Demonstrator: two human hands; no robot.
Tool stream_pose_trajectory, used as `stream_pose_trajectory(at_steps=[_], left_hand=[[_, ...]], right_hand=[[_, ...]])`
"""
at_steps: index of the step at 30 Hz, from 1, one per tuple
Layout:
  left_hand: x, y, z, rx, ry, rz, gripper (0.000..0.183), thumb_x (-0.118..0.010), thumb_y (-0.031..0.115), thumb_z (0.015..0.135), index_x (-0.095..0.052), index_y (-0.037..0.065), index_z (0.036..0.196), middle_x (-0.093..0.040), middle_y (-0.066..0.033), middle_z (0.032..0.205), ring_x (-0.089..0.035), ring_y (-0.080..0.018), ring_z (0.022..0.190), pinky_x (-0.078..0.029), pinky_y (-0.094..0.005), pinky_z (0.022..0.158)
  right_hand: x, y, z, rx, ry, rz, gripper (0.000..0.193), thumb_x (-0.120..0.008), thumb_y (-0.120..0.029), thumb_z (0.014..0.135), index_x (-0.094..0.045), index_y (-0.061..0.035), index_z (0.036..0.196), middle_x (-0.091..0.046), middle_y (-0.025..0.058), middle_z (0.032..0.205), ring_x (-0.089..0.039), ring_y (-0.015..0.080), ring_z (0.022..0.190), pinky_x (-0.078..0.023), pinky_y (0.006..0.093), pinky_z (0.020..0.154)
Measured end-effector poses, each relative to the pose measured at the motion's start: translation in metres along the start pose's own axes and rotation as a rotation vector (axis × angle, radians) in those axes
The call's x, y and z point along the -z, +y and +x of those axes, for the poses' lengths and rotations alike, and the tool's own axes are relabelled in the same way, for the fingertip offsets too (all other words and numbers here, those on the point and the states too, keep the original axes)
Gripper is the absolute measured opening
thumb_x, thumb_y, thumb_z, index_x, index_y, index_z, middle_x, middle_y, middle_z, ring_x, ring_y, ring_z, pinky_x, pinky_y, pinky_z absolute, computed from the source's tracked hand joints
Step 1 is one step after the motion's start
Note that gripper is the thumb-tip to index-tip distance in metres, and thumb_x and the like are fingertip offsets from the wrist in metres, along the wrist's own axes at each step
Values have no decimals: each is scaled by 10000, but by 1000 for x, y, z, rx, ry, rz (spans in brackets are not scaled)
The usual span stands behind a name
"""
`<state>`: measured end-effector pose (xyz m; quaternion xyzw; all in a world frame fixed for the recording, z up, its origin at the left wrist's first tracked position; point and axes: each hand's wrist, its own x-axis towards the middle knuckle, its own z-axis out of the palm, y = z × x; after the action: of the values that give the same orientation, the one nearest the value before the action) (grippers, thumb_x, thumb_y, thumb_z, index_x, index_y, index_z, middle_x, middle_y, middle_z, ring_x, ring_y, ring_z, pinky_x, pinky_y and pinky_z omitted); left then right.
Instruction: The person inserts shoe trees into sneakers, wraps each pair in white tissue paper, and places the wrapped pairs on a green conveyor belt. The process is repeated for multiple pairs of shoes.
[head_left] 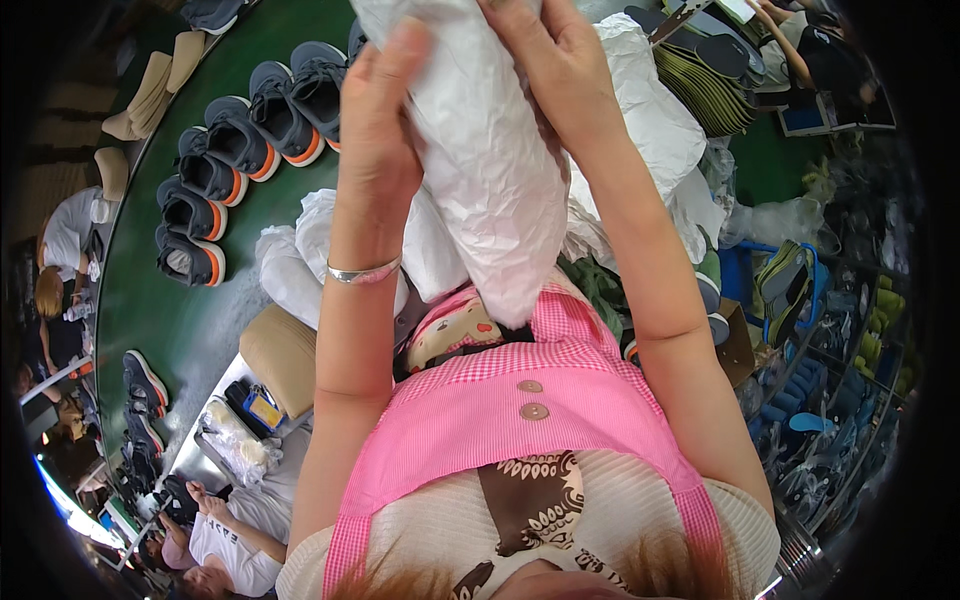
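Observation:
Both my hands are raised in front of me around a crumpled sheet of white tissue paper (490,150) that hangs down toward my pink apron. My left hand (378,120) grips the paper's left side, thumb up against it. My right hand (555,60) closes over the top right of the same paper. What the paper wraps, if anything, is hidden. A silver bracelet (362,270) sits on my left wrist.
A curved green conveyor belt (170,310) carries several dark shoes with orange soles (235,140). More white paper is piled (650,120) behind my arms. Stacked insoles (710,80) lie at the upper right. Blue shoe racks (830,350) stand right. Other people sit at the left and lower left (225,540).

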<state>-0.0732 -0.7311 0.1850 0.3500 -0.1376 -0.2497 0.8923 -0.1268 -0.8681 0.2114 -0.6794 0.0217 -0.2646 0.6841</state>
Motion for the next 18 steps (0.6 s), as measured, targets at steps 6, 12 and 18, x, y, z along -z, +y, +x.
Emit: stream_pose_trajectory(at_steps=[6, 12, 18], left_hand=[[-25, 10, -12, 75, 252, 61, 517, -573, 386, 937, -500, 54, 1327, -586, -78, 1281, -569, -200, 1168, -450, -362, 1009], [8, 8, -5, 87, 41, -137, 573, -579, 453, 886, -514, 51, 1289, -591, -80, 1252, -584, -218, 1124, -465, -351, 974], [14, 39, -1, -132, 194, -76, 536, -571, 451, 879, -531, 85, 1268, -583, -35, 1231, -559, -190, 1125, -443, -335, 970]], right_hand=[[2, 9, -27, -472, -97, 393, 579, -657, -477, 887, -626, 65, 1089, -671, 45, 935, -624, 99, 846, -495, 222, 722], [-3, 15, -11, -393, -191, -18, 786, -598, -696, 810, -643, 35, 1093, -678, 102, 964, -625, 190, 987, -486, 305, 840], [2, -24, -66, -38, -217, -503, 907, -742, -626, 695, -518, 46, 1262, -648, 246, 1085, -599, 326, 1118, -452, 376, 927]])
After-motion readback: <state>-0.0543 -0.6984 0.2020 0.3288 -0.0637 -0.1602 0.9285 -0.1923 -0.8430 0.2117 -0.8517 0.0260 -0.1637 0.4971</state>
